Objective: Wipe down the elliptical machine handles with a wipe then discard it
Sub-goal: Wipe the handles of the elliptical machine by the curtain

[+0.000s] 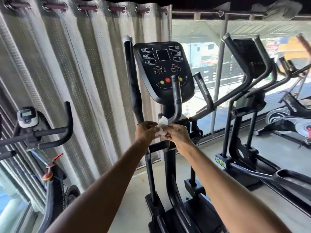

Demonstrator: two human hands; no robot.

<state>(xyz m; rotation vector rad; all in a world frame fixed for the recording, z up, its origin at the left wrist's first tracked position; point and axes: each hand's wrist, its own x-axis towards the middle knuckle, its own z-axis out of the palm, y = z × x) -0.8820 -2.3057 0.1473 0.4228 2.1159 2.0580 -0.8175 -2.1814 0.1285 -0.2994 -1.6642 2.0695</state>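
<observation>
A grey curtain [84, 81] hangs behind one elliptical machine [168, 165], with a second elliptical [249, 101] to its right and one exercise bike [50, 133] near left. Three handles rise around the console [161, 64]: left handle [133, 78], middle handle [177, 98] crossing its buttons, right handle [203, 89]. The left hand [146, 132] and right hand [178, 135] pinch one white wipe [161, 127] with curled fingertips at the middle handle's lower bend

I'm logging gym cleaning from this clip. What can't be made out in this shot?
Head view:
1. Whether the wipe touches the handle: left hand and right hand cover that spot.
2. Console labels: too small and blurred to read.
3. Elliptical base: cut off by the bottom edge, partly behind the arms.
4. A bin: none in frame.
</observation>
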